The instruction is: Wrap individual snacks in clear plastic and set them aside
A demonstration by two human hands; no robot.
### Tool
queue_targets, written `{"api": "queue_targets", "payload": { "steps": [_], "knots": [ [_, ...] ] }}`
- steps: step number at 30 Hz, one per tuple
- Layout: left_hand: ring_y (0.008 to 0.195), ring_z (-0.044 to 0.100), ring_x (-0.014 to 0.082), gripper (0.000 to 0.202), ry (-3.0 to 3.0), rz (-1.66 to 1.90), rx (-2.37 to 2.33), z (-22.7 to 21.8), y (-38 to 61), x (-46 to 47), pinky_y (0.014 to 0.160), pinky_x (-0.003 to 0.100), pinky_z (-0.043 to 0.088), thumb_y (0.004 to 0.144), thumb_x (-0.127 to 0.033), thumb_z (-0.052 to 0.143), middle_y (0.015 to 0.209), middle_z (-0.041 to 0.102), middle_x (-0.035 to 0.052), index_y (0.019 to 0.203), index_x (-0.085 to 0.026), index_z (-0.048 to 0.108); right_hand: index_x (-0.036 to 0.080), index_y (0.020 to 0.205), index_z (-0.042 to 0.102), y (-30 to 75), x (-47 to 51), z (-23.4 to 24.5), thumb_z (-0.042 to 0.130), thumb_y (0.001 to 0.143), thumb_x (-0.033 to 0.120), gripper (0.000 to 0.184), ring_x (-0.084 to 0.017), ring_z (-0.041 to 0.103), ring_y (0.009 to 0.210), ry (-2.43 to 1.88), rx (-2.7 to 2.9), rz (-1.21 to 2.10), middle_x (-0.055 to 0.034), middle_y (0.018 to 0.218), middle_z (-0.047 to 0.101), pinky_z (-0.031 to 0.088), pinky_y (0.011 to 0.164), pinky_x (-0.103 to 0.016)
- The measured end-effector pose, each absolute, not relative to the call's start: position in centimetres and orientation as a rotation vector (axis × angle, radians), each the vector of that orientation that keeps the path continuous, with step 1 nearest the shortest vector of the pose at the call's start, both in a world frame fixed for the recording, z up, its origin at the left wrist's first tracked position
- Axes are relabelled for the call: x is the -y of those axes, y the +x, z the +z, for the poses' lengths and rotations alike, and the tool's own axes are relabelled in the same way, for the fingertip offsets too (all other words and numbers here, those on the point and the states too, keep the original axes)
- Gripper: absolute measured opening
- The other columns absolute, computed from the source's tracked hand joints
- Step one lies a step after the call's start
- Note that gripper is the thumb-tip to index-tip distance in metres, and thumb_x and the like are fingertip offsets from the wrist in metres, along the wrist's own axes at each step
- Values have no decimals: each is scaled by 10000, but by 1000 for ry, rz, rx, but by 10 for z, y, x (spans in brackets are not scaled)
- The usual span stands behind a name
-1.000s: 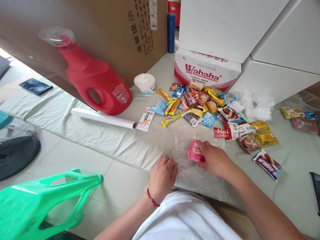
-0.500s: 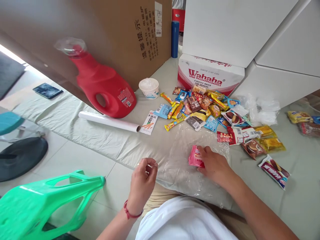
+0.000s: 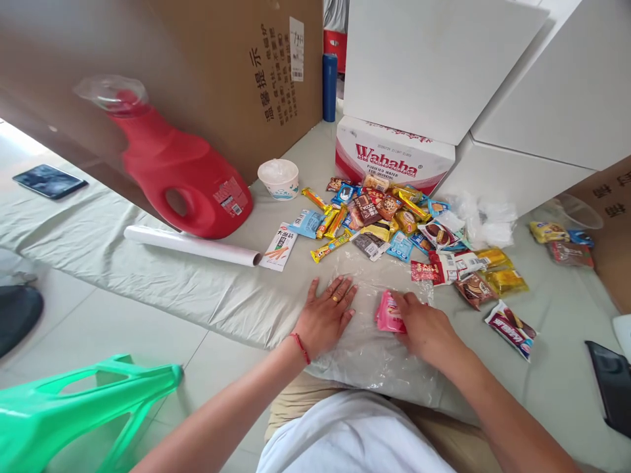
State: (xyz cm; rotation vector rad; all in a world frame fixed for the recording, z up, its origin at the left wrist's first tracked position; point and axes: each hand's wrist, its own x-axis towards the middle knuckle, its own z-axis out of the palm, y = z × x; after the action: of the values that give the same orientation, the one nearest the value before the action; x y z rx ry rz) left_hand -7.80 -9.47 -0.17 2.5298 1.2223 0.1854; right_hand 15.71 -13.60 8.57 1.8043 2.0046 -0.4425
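My right hand (image 3: 424,326) is closed on a pink snack packet (image 3: 391,311), which rests on a clear plastic bag (image 3: 365,351) spread in front of me. To the left, my left hand (image 3: 326,314) lies flat with its fingers apart, pressing on the bag's left side. A ring and a red string bracelet show on it. Just beyond both hands is a pile of wrapped snacks (image 3: 367,207) in many colours. Closest to my right hand are a red and white packet (image 3: 451,266), a brown wrapper (image 3: 476,290) and a purple and white cake packet (image 3: 511,330).
A red jug (image 3: 190,177), a paper cup (image 3: 279,179), a white roll (image 3: 192,245) and a flat white packet (image 3: 279,247) stand or lie left. Behind are a Wahaha carton (image 3: 394,157) and a large brown box (image 3: 197,59). A green stool (image 3: 89,401) is lower left.
My left hand has moved up and right from above the table edge, uncurled, and come down flat on the plastic bag. My right hand keeps the pink packet. The view has shifted right.
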Motion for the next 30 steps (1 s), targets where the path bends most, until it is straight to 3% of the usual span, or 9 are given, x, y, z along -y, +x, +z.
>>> {"api": "queue_targets", "payload": {
  "steps": [9,14,21,24,27,30],
  "knots": [
    [1552,276,245,533,2567,257,-1226,-2,-80,100,1266,627,53,1079,-404,247,1656,326,61,1584,-262,342,178,1588,322,135,119,98,671,872,276,803,-326,704,1030,1708,-2160,-448,-199,1435,541,522,774,-354],
    [1526,338,256,530,2582,336,-1265,-7,-80,101,1266,609,125,1078,-395,281,1636,362,79,1569,-218,378,205,1586,327,131,118,75,689,871,257,803,-319,670,1153,1703,-2222,-427,-167,1640,326,541,825,-355],
    [1510,368,264,511,2598,365,-1267,-6,-79,100,1258,617,154,1076,-409,295,1617,403,66,1536,-240,441,181,1410,566,155,130,87,479,1007,309,432,-254,724,977,1700,-2333,-316,-152,1454,575,527,746,-323],
    [1502,381,272,509,2611,368,-1266,-7,-79,100,1254,621,170,1070,-413,313,1609,420,77,1530,-242,451,185,1290,663,179,123,97,391,1038,316,393,-233,722,899,1890,-2397,-347,-125,1225,720,512,739,-308],
    [1502,381,273,509,2614,365,-1266,-8,-79,100,1258,615,160,1069,-410,315,1607,423,80,1529,-243,454,193,1200,713,201,109,105,400,1045,418,416,-207,697,813,2007,-2517,-728,-71,1005,765,503,700,-279],
    [1507,372,267,502,2612,359,-1264,-10,-79,99,1258,617,148,1070,-381,303,1616,410,71,1530,-240,449,211,1217,721,204,97,104,429,1040,469,428,-186,683,798,1790,-2538,-1238,-28,974,764,506,672,-250]
  ]
}}
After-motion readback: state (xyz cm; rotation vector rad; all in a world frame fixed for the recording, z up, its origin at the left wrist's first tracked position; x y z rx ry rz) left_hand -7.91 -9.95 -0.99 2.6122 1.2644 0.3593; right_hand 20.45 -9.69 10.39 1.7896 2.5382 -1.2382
